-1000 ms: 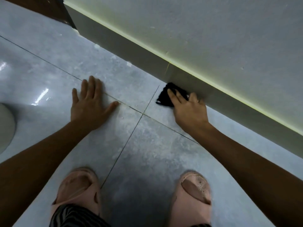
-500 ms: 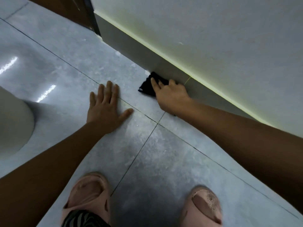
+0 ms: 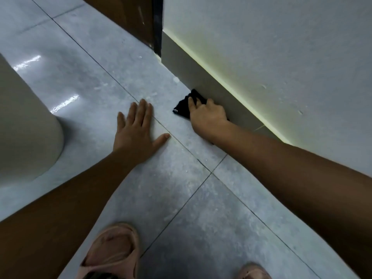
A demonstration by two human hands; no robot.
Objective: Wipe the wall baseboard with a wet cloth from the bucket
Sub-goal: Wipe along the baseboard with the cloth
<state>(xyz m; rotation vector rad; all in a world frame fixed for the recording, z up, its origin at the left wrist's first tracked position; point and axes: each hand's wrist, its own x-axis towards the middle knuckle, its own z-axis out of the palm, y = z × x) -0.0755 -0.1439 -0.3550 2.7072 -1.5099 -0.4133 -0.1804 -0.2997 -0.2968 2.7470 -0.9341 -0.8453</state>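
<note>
A rounded pale bucket [image 3: 24, 125] stands at far left on the glossy grey tile floor [image 3: 201, 208]. The left hand [image 3: 136, 133] lies flat, fingers spread wide. To the right, the right hand [image 3: 207, 117] presses a crumpled black cloth [image 3: 184, 107] against the smooth grey baseboard [image 3: 201, 77], fingers curled over it.

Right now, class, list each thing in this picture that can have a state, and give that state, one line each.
Right hand: pressed on the cloth, fingers curled over it.
Black cloth: crumpled, held against the foot of the baseboard, touching the floor.
Baseboard: grey; whether it is wet cannot be told.
Left hand: flat on the floor, fingers spread, empty.
Floor tiles: dusty, with white specks.
Pale bucket: upright at left, inside unseen.
</note>
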